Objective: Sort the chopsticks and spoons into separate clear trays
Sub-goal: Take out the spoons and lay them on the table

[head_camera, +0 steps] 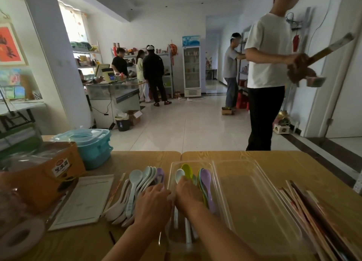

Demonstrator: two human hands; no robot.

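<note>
Two clear trays lie side by side on the wooden table: a narrow left tray (170,174) holding white, yellow-green and purple spoons (205,180), and a wider right tray (254,194) with nothing visible in it. My right hand (186,194) reaches into the left tray and rests over the spoons there; its fingers are hidden. Left of the tray, a pile of white, pale blue and purple spoons (135,190) lies on the table. My left hand (152,204) lies on that pile, fingers toward a purple spoon (160,175). Chopsticks (311,208) are heaped at the right.
An orange cardboard box (43,174), a teal lidded container (92,147) and a flat paper pad (84,198) sit on the table's left. A tape roll (19,237) lies at the near left. A person in a white shirt (264,65) stands just beyond the table.
</note>
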